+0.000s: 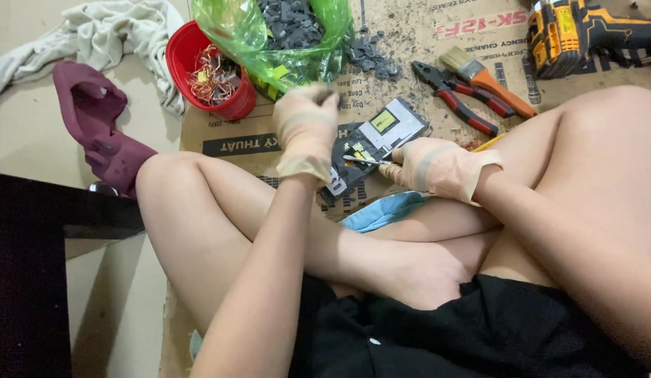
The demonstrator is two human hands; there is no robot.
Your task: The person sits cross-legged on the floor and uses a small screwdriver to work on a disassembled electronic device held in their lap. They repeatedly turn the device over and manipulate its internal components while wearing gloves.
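Board: a grey circuit board (371, 143) lies on the cardboard (409, 56) before crossed legs.
Right hand: gloved right hand (437, 168), grip closed on a thin tool (364, 161) prying at the board.
Left hand: gloved left hand (306, 129) raised, fingers pinched on a small dark bit.
Risk: the tip could slip toward the bare legs; the board may slide, as nothing pins it.
Surface: floor with cardboard, grit, pliers (455, 94), brush (486, 77), red cup (206, 70), green bag (283, 38).
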